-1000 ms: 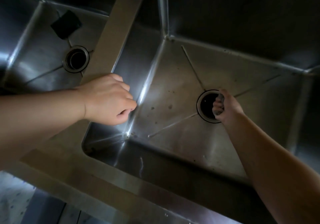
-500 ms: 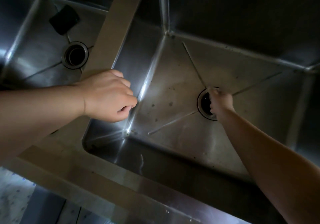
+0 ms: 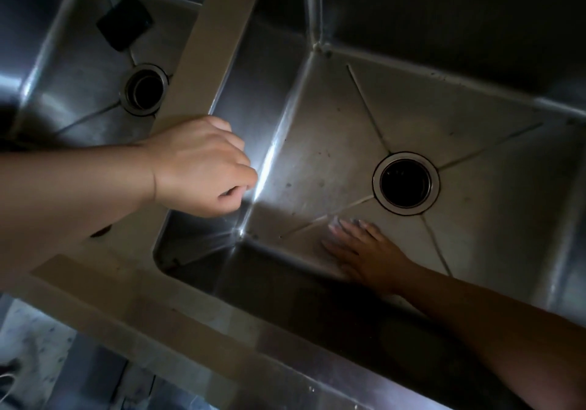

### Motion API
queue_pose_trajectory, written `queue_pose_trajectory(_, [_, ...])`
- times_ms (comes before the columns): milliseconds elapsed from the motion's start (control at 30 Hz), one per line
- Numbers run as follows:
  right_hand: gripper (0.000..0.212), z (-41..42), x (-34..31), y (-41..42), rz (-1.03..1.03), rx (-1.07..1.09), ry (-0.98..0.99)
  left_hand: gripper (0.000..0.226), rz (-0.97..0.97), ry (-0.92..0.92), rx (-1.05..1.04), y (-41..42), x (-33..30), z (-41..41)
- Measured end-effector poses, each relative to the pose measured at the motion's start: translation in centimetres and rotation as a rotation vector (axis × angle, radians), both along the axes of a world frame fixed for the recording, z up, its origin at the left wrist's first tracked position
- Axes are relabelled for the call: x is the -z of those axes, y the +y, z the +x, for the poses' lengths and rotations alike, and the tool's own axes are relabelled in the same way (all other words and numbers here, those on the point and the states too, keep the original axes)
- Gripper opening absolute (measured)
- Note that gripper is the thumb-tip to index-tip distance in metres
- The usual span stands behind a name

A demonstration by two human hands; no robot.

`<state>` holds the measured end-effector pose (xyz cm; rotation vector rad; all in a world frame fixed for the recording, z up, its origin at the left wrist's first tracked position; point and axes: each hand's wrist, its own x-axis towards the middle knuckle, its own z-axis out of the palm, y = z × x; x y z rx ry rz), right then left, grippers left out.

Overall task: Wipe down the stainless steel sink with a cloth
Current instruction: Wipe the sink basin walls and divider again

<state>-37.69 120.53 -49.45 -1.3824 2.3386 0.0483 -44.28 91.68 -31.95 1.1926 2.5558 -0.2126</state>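
Observation:
The stainless steel sink (image 3: pixel 475 99) has two basins split by a flat divider (image 3: pixel 218 29). My right hand (image 3: pixel 361 248) lies flat on the right basin's floor, fingers straight and pointing left. It sits just below and left of the round drain (image 3: pixel 406 183) and looks blurred. My left hand (image 3: pixel 199 168) hovers over the divider's near end with its fingers curled into a fist; nothing shows in it. No cloth can be seen in or under either hand. Dark specks dot the basin floor.
The left basin has its own drain (image 3: pixel 144 89) and a dark square object (image 3: pixel 125 21) lying behind it. The sink's front rim (image 3: pixel 177 330) runs across the bottom. A bright glare streaks the right basin's left wall.
My right hand has left the drain, moved toward the front wall and flattened out on the basin floor. My left hand has stayed in place.

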Motion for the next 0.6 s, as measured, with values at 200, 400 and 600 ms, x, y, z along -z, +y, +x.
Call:
queue_pose_trajectory(200, [0.057, -0.7, 0.6, -2.6, -0.095, -0.249, -0.007, 0.031, -0.004, -0.014, -0.006, 0.1, -0.1, 0.1])
queue_pose_trajectory(400, [0.037, -2.1, 1.4, 7.9, -0.054, -0.169, 0.015, 0.027, 0.03, -0.056, 0.007, -0.1, -0.3, -0.1])
queue_pose_trajectory(600, [0.043, -1.0, 1.5, 6.6, -0.051, -0.069, 0.024, 0.029, 0.051, -0.075, -0.025, 0.0, -0.5, -0.1])
